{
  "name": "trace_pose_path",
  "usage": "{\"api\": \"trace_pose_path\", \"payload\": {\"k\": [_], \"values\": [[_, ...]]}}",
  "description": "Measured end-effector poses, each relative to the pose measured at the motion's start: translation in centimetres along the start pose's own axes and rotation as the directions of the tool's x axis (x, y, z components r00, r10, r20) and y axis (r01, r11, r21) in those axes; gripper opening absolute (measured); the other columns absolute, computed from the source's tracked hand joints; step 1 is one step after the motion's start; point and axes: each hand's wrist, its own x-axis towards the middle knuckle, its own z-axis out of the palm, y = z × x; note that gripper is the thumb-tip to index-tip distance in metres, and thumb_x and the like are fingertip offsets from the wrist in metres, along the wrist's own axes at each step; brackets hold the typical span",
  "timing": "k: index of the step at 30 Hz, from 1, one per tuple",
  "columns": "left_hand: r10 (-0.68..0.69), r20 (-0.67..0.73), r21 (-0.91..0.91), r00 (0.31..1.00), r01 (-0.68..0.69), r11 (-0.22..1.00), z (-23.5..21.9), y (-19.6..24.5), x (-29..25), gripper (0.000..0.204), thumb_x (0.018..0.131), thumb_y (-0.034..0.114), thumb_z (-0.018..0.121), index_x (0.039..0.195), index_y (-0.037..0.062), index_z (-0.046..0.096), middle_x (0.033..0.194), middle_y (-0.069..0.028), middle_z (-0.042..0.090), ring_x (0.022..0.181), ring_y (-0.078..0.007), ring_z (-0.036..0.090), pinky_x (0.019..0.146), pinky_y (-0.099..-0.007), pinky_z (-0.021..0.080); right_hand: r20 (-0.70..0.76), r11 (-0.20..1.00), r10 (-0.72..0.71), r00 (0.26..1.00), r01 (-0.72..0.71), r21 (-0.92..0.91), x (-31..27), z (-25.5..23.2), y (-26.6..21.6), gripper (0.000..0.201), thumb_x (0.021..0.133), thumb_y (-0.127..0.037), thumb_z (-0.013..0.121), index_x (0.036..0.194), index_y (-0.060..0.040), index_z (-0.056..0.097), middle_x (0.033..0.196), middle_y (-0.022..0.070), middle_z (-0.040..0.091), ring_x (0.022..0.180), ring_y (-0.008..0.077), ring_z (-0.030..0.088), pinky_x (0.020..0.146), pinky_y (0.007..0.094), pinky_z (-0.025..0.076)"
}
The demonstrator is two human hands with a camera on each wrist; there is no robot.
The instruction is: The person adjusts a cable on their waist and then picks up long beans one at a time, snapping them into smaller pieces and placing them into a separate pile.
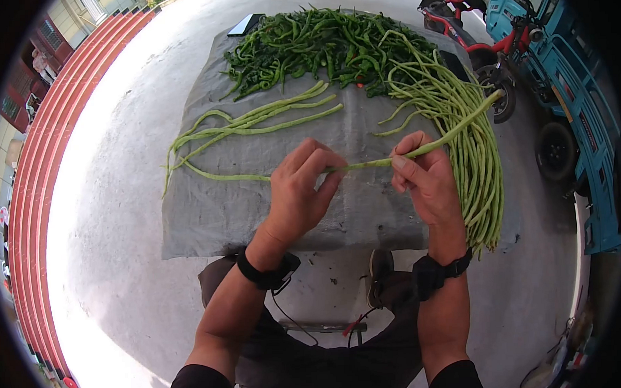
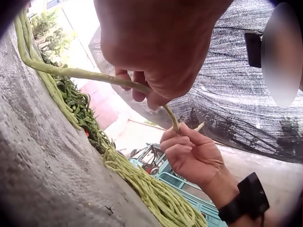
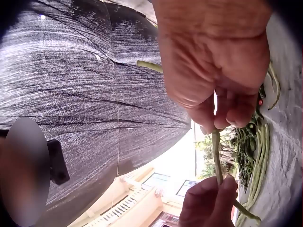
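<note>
Both hands hold one long green bean above a table covered with grey woven sheeting. My left hand pinches it between thumb and fingers, and a long length of it trails off to the left. Close by, my right hand pinches the bean too, its thick end sticking out up and to the right. In the right wrist view a short stretch of the bean runs between the two hands. Several long beans lie at the left, and a large heap of long beans lies along the right edge.
A pile of green peppers covers the far side of the table, with a dark flat object at its left corner. Beyond the table stand a blue cargo vehicle and red steps.
</note>
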Motion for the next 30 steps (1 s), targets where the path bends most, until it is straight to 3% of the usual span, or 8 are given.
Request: {"api": "trace_pose_path", "payload": {"k": [3,12,15,18,21,27,30], "values": [[0.039,-0.002,0.073,0.999,-0.038,0.997,-0.2,-0.1,-0.1,0.023,0.08,-0.008,0.08,0.094,0.0051,0.069,0.096,-0.0101,0.068,0.086,-0.0276,0.071,0.076,-0.0354,0.058,-0.021,0.999,-0.023,1.0,0.022,-0.034,-0.1,0.3,-0.1,0.014,0.098,-0.001,0.075,0.106,-0.0043,0.063,0.098,0.005,0.066,0.073,0.0104,0.058,0.062,0.0273,0.049],[0.031,-0.025,0.045,0.999,-0.03,0.999,-0.2,0.0,-0.2,0.025,0.079,-0.008,0.08,0.095,0.0051,0.067,0.097,-0.0095,0.066,0.087,-0.0265,0.071,0.075,-0.0354,0.058,0.0,0.999,-0.038,0.999,0.038,0.003,0.0,0.4,0.0,0.012,0.098,0.001,0.074,0.104,-0.004,0.064,0.103,0.0073,0.068,0.077,0.0111,0.06,0.063,0.0276,0.05],[-0.119,0.013,-0.057,0.993,0.119,0.991,-0.2,0.8,-0.1,0.029,0.079,-0.005,0.081,0.103,0.0046,0.068,0.097,-0.0089,0.068,0.087,-0.025,0.071,0.078,-0.0361,0.058,-0.015,0.999,-0.036,0.999,0.037,0.032,-0.1,0.6,0.0,0.013,0.098,0.001,0.074,0.104,-0.0037,0.064,0.103,0.0074,0.068,0.077,0.0112,0.06,0.063,0.0273,0.051],[-0.153,0.087,-0.121,0.984,0.163,0.979,0.1,0.6,-0.2,0.032,0.083,-0.001,0.082,0.112,0.0043,0.07,0.095,-0.0074,0.07,0.087,-0.022,0.07,0.079,-0.0357,0.058,-0.022,0.999,-0.029,0.999,0.029,0.033,-0.1,0.6,-0.1,0.013,0.098,0.001,0.074,0.105,-0.0037,0.064,0.104,0.0077,0.068,0.076,0.011,0.06,0.063,0.0273,0.051],[-0.186,0.209,-0.252,0.96,0.236,0.938,0.2,0.5,-0.3,0.025,0.089,0.004,0.08,0.112,0.004,0.072,0.092,-0.005,0.071,0.087,-0.0168,0.069,0.078,-0.0339,0.056,-0.023,1.0,-0.026,0.999,0.026,-0.009,-0.1,0.7,0.0,0.014,0.097,0.001,0.074,0.106,-0.0037,0.065,0.103,0.0075,0.069,0.074,0.0106,0.059,0.062,0.0269,0.05],[-0.241,0.25,-0.356,0.938,0.321,0.878,0.9,0.5,-0.9,0.012,0.098,0.008,0.076,0.106,0.0008,0.072,0.09,-0.0027,0.07,0.083,-0.0116,0.063,0.077,-0.0312,0.052,0.001,0.998,-0.025,1.0,0.025,-0.053,0.0,1.0,0.5,0.014,0.095,0.001,0.075,0.105,-0.0029,0.065,0.095,0.0055,0.069,0.07,0.0097,0.058,0.061,0.0255,0.048],[-0.25,0.25,-0.322,0.936,0.323,0.89,1.0,0.6,-0.9,0.011,0.099,0.008,0.075,0.106,0.0003,0.071,0.09,-0.0032,0.07,0.081,-0.0117,0.061,0.076,-0.0307,0.051,0.011,0.997,-0.03,0.999,0.031,-0.067,-0.1,1.0,0.5,0.014,0.096,0.001,0.075,0.106,-0.0024,0.066,0.094,0.005,0.069,0.07,0.0091,0.058,0.061,0.025,0.048]]}}
